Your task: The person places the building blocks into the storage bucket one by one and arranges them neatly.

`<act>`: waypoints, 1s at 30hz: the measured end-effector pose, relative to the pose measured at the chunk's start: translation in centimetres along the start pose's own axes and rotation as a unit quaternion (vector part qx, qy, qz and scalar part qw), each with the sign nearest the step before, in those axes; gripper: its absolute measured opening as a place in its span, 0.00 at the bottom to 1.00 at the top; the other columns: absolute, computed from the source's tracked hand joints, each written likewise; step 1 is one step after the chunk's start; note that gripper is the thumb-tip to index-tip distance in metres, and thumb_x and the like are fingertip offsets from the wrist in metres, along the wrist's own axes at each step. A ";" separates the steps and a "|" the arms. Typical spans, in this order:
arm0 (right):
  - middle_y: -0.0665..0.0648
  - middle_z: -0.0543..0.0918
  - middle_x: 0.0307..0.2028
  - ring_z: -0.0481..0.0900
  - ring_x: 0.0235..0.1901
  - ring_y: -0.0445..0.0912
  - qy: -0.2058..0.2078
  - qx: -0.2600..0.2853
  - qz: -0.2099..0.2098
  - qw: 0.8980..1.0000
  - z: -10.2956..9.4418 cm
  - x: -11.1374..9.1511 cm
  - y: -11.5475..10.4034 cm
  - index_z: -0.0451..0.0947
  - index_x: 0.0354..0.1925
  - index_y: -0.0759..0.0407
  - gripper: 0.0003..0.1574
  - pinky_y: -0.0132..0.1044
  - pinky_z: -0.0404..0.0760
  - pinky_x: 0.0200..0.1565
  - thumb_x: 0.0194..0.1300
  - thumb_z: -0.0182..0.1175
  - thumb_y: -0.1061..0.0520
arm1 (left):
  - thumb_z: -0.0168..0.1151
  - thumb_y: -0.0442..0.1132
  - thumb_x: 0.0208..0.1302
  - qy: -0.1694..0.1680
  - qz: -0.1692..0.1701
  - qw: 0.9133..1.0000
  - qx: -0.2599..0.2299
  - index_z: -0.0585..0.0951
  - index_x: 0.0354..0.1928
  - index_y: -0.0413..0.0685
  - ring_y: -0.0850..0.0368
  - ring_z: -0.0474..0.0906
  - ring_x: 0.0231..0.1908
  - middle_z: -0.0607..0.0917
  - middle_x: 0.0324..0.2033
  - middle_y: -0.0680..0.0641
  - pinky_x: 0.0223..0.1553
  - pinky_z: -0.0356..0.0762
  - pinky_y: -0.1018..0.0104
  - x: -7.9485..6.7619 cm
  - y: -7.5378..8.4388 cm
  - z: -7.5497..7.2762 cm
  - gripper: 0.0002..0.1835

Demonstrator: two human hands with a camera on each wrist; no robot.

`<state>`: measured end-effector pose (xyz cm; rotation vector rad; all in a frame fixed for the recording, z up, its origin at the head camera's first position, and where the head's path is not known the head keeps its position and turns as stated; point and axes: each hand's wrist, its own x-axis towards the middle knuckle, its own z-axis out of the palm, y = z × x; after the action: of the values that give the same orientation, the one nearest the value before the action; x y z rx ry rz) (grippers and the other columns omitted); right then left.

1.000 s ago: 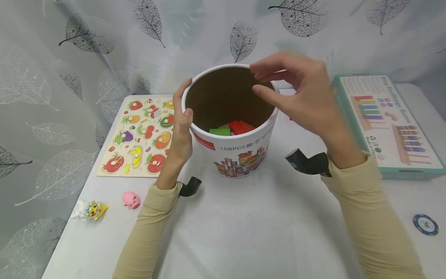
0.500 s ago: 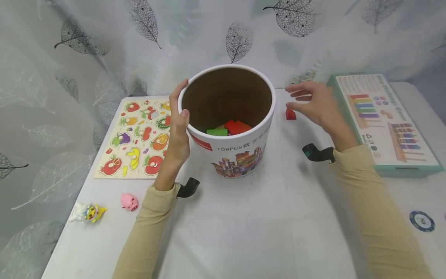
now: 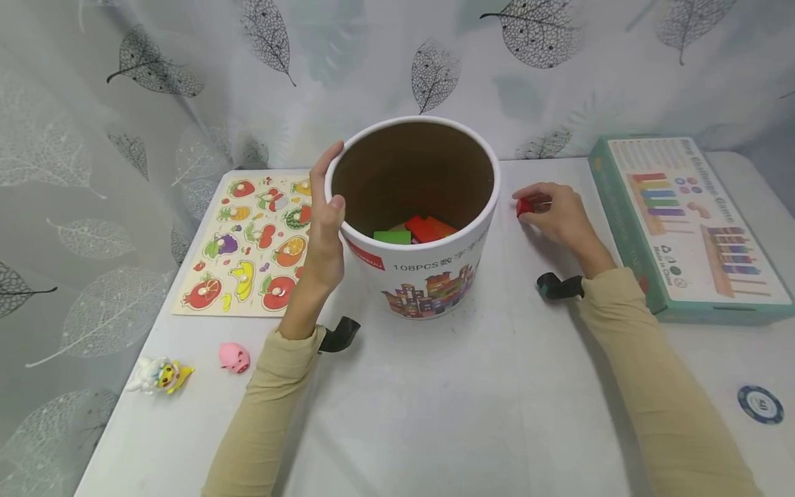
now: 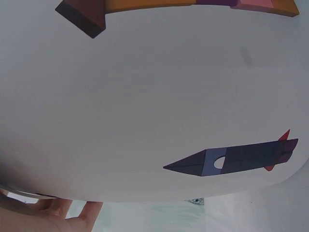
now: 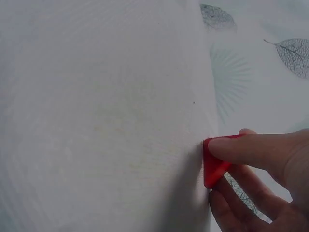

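A large white bucket with a printed block city stands upright in the middle of the table. Several coloured blocks lie at its bottom, among them a green block and a red one. My left hand grips the bucket's left rim, thumb over the edge and fingers along the outside. To the right of the bucket, my right hand pinches a small red triangular block between thumb and fingers. In the right wrist view that block is at the white table surface; whether it touches cannot be told.
A fruit puzzle board lies behind the left forearm. Left of that arm are a pink pig figure and a yellow-and-white figure. At right sit a green game box and a poker chip. A leaf-patterned curtain hangs behind.
My right hand has moved from above the bucket's right rim, right and down to the table, and has taken hold of the red triangular block. The left hand stays on the rim.
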<state>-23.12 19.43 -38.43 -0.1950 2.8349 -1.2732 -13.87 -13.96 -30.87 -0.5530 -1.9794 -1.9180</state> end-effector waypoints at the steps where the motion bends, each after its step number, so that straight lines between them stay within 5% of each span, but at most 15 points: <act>1: 0.69 0.82 0.49 0.81 0.49 0.59 0.002 -0.002 0.004 1.000 -0.1 0.0 0.0 0.79 0.53 0.63 0.20 0.31 0.77 0.44 0.61 0.63 0.65 | 0.51 0.76 0.54 0.000 0.000 1.000 0.002 0.54 0.73 0.56 0.50 0.63 0.66 0.66 0.67 0.49 0.64 0.65 0.37 0.0 0.0 0.0 0.51; 7: 0.66 0.82 0.51 0.81 0.49 0.56 0.028 0.004 0.008 1.000 -1.4 -0.6 -1.5 0.79 0.55 0.60 0.24 0.42 0.82 0.53 0.62 0.66 0.55 | 0.50 0.74 0.56 -0.002 0.003 1.000 0.003 0.54 0.74 0.56 0.50 0.63 0.66 0.66 0.67 0.49 0.64 0.65 0.37 0.0 0.0 0.1 0.49; 9: 0.63 0.82 0.51 0.83 0.47 0.51 0.054 0.007 -0.014 0.998 -2.2 -1.0 -2.8 0.79 0.55 0.59 0.25 0.39 0.81 0.53 0.61 0.67 0.53 | 0.49 0.72 0.57 -0.002 0.005 1.000 0.003 0.54 0.73 0.56 0.50 0.63 0.66 0.66 0.67 0.49 0.64 0.65 0.37 0.0 0.0 0.1 0.48; 13: 0.56 0.85 0.48 0.83 0.43 0.38 0.124 0.042 -0.087 0.988 -4.3 -2.2 -6.9 0.81 0.53 0.57 0.24 0.29 0.81 0.51 0.59 0.69 0.53 | 0.49 0.72 0.56 -0.001 0.005 1.000 0.002 0.54 0.73 0.55 0.49 0.63 0.66 0.66 0.67 0.49 0.64 0.64 0.37 0.1 -0.1 0.1 0.48; 17: 0.49 0.84 0.44 0.82 0.43 0.35 0.167 0.100 -0.196 0.961 -5.8 -3.9 -11.9 0.82 0.51 0.59 0.23 0.26 0.79 0.52 0.56 0.70 0.62 | 0.50 0.75 0.54 -0.001 0.005 1.000 -0.001 0.54 0.73 0.55 0.49 0.63 0.66 0.66 0.67 0.49 0.64 0.64 0.37 0.3 -0.1 0.1 0.50; 24: 0.58 0.83 0.47 0.83 0.47 0.44 0.113 0.132 -0.356 0.918 -5.8 -6.2 -17.0 0.81 0.51 0.66 0.25 0.31 0.80 0.53 0.52 0.68 0.73 | 0.51 0.76 0.53 -0.005 0.006 1.000 -0.006 0.53 0.74 0.56 0.48 0.63 0.66 0.65 0.67 0.48 0.64 0.64 0.37 0.4 -0.4 0.1 0.52; 30: 0.60 0.84 0.44 0.83 0.44 0.49 0.079 0.180 -0.382 0.903 -5.1 -6.4 -18.0 0.80 0.49 0.71 0.23 0.34 0.81 0.52 0.51 0.67 0.75 | 0.50 0.77 0.53 -0.008 0.004 1.000 -0.005 0.53 0.74 0.56 0.50 0.63 0.65 0.66 0.66 0.49 0.64 0.64 0.38 0.4 -0.4 0.2 0.52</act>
<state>-15.37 12.21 -21.75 -1.3410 2.6338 -1.9708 -14.40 -13.73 -31.05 -0.5798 -1.9752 -1.9253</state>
